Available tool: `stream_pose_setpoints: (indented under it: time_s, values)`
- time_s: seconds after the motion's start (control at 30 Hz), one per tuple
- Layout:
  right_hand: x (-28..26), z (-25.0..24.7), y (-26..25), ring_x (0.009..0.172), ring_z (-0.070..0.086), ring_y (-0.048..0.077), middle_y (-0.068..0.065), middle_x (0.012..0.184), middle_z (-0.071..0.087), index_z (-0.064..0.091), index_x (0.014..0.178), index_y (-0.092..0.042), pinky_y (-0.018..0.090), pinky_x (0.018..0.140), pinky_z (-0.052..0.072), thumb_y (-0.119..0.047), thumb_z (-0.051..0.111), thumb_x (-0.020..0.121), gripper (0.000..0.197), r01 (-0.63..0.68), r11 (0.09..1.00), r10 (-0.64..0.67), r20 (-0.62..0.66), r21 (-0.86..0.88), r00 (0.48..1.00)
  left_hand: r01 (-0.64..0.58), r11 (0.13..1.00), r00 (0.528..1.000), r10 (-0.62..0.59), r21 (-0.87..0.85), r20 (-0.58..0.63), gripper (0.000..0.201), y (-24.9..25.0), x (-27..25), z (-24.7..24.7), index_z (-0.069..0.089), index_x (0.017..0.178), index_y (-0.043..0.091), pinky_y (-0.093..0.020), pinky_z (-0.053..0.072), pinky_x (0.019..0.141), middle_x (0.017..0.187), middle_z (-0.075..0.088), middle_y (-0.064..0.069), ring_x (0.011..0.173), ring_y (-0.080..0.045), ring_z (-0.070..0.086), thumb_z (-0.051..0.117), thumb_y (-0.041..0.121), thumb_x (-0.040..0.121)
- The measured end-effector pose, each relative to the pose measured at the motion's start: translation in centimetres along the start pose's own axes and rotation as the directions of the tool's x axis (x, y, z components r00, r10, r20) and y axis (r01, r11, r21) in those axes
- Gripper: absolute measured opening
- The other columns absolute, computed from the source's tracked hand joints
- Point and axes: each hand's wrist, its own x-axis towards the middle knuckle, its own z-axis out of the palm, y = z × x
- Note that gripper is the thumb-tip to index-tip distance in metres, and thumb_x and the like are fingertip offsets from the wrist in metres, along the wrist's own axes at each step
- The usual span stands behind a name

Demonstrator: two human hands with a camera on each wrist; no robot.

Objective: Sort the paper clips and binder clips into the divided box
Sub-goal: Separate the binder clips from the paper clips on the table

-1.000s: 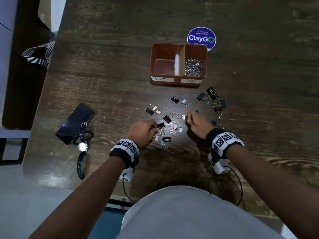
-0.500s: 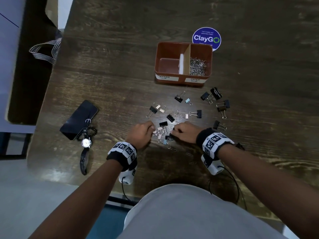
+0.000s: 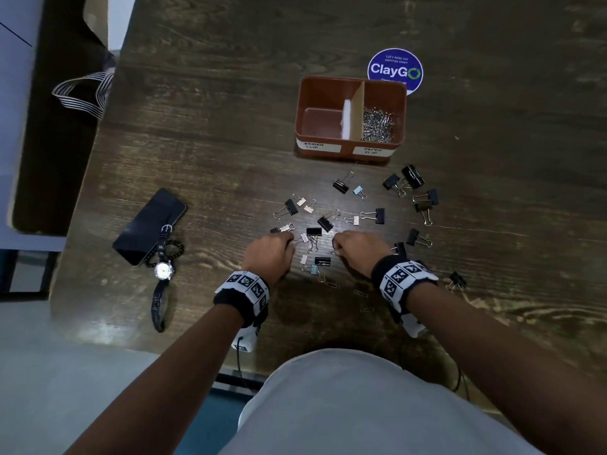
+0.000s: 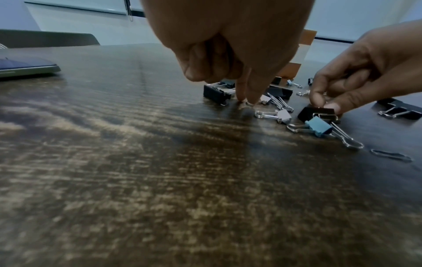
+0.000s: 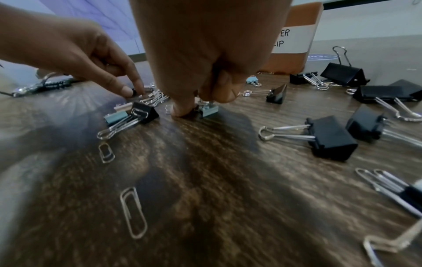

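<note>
Both hands [image 3: 312, 252] moved nearer; binder clips [image 3: 315, 241] between.

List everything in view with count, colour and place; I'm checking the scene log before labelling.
Divided box: one, brown, far centre; labels read binder clip on the left, paper clip on the right.
Paper clips in box: a pile, silver, right compartment; left compartment looks empty.
Binder clips: about two dozen, mostly black, some pale or light blue, loose between box and hands.
Loose paper clips: at least three, silver, near table edge.
Sticker: one, blue, behind box.
Phone: one, black, left.
Wristwatch: one, black strap, on and beside phone.
Table: dark wood.
Left hand: fingers down among the clips.
Right hand: fingers pinching a small clip.
</note>
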Motion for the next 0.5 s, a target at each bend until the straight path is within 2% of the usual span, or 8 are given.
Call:
stream_pose_setpoints:
  time_s: [0.1,0.2,0.27,0.37,0.5]
  values:
    - [0.0,-0.5,-0.3,0.085,0.060,0.020,0.004,0.101,0.061,0.050,0.106,-0.013,0.032,0.072,0.051,-0.018,0.052,0.090,0.017,-0.005,0.999,0.009,0.075,-0.052,0.997,0.003,1.000,1.000,-0.003,-0.012,0.005,0.028,0.5,0.4,0.1,0.064,0.113,0.019,-0.028,0.043,0.066,0.098,0.070,-0.003,0.084,-0.022,0.065,0.046,0.035,0.099]
    - [-0.5,-0.6,-0.5,0.084,0.060,0.021,0.006,0.101,0.060,0.048,0.111,-0.011,0.031,0.065,0.046,-0.023,0.055,0.085,0.030,0.016,0.991,0.000,0.114,-0.136,0.994,-0.008,0.999,0.999,0.009,-0.034,0.035,0.025,1.5,0.8,0.5,0.064,0.106,0.019,-0.027,0.043,0.065,0.095,0.069,-0.001,0.080,-0.019,0.062,0.051,0.038,0.097]
    - [-1.0,-0.5,-0.5,0.083,0.059,0.022,0.007,0.101,0.059,0.045,0.112,-0.011,0.032,0.066,0.051,-0.023,0.053,0.085,0.030,0.013,0.989,0.002,0.101,-0.146,0.995,-0.019,0.999,0.998,0.021,-0.039,0.063,0.021,2.1,1.1,0.9,0.062,0.106,0.020,-0.028,0.046,0.066,0.098,0.069,-0.001,0.084,-0.021,0.064,0.054,0.036,0.096]
    - [-1.6,-0.6,0.0,0.084,0.056,0.022,0.008,0.107,0.054,0.043,0.112,-0.011,0.033,0.069,0.052,-0.012,0.051,0.085,0.028,-0.025,0.999,0.026,0.074,-0.022,0.997,0.031,0.997,0.999,-0.028,-0.064,0.044,0.017,2.6,1.3,1.0,0.058,0.103,0.020,-0.030,0.047,0.065,0.095,0.068,0.001,0.082,-0.021,0.064,0.056,0.034,0.094]
    - [-1.8,-1.6,0.7,0.074,0.053,0.018,0.008,0.111,0.048,0.043,0.112,-0.008,0.030,0.065,0.053,-0.001,0.049,0.087,0.026,-0.004,0.996,0.002,0.022,0.089,1.000,0.166,0.982,0.986,-0.168,-0.090,-0.016,0.020,2.0,1.1,0.5,0.059,0.103,0.017,-0.029,0.037,0.061,0.087,0.063,-0.001,0.071,-0.018,0.052,0.053,0.035,0.097]
